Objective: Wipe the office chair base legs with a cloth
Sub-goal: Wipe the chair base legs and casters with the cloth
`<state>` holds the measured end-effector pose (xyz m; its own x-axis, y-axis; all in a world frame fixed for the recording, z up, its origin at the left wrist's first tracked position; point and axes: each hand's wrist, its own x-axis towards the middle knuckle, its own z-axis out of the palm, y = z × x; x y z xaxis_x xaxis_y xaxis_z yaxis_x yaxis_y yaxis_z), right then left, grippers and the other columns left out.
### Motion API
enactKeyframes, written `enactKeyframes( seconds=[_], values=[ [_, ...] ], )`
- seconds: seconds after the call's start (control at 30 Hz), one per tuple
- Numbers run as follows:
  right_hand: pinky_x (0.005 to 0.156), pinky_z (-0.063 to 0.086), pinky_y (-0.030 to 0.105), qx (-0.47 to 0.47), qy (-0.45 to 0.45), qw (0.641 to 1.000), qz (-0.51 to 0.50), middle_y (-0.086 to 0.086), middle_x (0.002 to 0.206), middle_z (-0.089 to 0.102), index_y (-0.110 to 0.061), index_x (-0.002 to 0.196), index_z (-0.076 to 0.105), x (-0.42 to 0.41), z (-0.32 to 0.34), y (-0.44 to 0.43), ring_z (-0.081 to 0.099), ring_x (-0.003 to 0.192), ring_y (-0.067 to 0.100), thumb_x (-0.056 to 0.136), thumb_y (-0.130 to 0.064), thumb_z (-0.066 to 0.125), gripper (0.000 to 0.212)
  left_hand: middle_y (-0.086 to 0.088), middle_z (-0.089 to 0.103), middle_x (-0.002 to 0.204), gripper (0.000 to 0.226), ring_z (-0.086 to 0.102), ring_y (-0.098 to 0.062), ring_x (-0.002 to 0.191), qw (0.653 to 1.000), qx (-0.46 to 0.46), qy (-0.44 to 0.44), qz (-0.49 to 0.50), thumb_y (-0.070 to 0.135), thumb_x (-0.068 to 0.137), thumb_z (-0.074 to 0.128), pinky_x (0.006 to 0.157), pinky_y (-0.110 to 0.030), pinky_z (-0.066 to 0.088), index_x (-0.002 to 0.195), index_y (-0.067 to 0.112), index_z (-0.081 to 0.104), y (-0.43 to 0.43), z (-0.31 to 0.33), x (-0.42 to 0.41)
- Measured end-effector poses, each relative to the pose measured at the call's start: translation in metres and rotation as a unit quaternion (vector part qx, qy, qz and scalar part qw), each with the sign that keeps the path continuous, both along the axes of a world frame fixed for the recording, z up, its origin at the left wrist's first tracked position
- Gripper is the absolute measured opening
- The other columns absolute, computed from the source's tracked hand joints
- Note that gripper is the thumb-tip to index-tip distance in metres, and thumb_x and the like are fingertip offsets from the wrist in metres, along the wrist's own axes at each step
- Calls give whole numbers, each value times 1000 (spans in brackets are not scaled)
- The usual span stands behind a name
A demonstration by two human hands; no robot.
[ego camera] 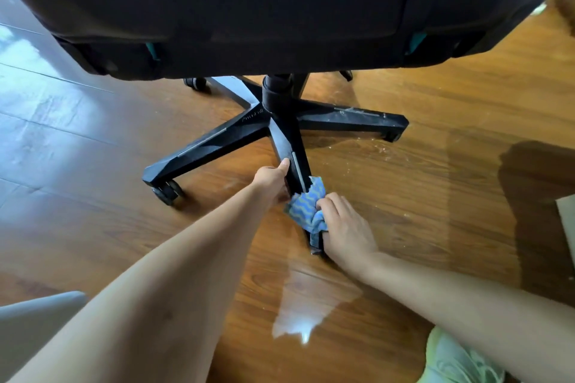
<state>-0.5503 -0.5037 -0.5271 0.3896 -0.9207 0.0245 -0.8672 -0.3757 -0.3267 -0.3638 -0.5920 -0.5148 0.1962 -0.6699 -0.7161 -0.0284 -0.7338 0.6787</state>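
A black office chair fills the top of the head view, its star base (280, 121) standing on the wood floor. The leg nearest me (294, 165) points toward me. My left hand (270, 179) grips that leg's left side, thumb up along it. My right hand (345, 227) presses a blue cloth with wavy stripes (308, 207) onto the leg's outer part, so the leg's end and caster are mostly hidden. The right leg (357, 118) carries pale dust. The left leg (205, 146) ends in a caster (166, 191).
The wood floor (435, 196) has pale specks near the right leg and a bright glare patch close to me. A grey object (34, 317) sits at the lower left, a light green shoe (451, 361) at the lower right, and a pale edge (566, 221) at the far right.
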Motion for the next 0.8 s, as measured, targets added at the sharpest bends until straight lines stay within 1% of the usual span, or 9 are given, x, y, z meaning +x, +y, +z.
enactKeyframes(
  seconds=[0.13,0.2,0.3,0.4,0.47,0.57,0.63,0.73,0.8],
  values=[
    [65,33,30,63,-61,996,8,-12,105,41,-26,102,46,-23,-7,50,50,94,18,65,-3,46,43,-16,65,133,53,70,-35,115,999,-6,36,8,42,105,58,91,-48,62,143,6,53,-1,2,5],
    [64,28,30,92,-113,987,-61,-15,102,42,-29,99,45,-14,-9,59,49,88,16,65,-7,42,40,-16,64,134,54,69,-34,117,999,-3,47,15,41,105,60,94,-51,61,147,9,50,1,0,6],
    [62,24,33,93,-167,965,-182,-14,100,48,-29,96,47,9,-12,44,44,83,14,74,-7,55,32,-15,66,132,49,69,-34,117,998,-4,65,23,39,105,60,91,-51,61,146,13,51,0,0,6],
    [62,30,40,82,-190,958,-200,-7,101,53,-21,96,53,25,-7,1,48,85,23,72,5,53,35,-10,67,122,46,69,-29,104,998,-11,63,21,40,105,59,80,-46,62,146,19,51,2,0,5],
    [61,37,42,98,-188,954,-210,-5,97,52,-20,92,51,38,-1,-37,49,82,27,67,7,48,37,-7,67,114,46,69,-27,95,998,-14,49,22,41,105,59,86,-51,63,146,22,50,1,-2,4],
    [55,32,36,124,-188,944,-243,-6,92,57,-21,90,51,59,7,-96,50,78,27,69,3,47,33,-5,66,101,44,65,-23,88,999,-15,34,27,31,108,56,89,-50,62,150,27,47,-1,-5,4],
    [56,37,33,150,-199,932,-264,-2,93,63,-23,95,56,69,15,-133,55,81,27,76,-2,47,29,-10,63,95,46,61,-25,86,999,-16,40,27,32,107,56,89,-50,62,152,29,46,1,-5,3],
    [80,55,39,187,-287,888,-308,5,106,70,-21,105,68,76,28,-172,64,97,30,84,-8,47,33,-17,70,118,55,69,-27,89,999,-21,29,26,38,106,58,73,-43,64,157,33,38,-1,0,2],
    [80,54,37,197,-341,865,-310,1,103,71,-24,102,70,78,32,-168,66,96,25,85,-20,51,26,-17,65,136,61,73,-28,99,999,-34,19,36,36,105,60,60,-36,61,160,38,33,-4,-1,2]
  ],
)
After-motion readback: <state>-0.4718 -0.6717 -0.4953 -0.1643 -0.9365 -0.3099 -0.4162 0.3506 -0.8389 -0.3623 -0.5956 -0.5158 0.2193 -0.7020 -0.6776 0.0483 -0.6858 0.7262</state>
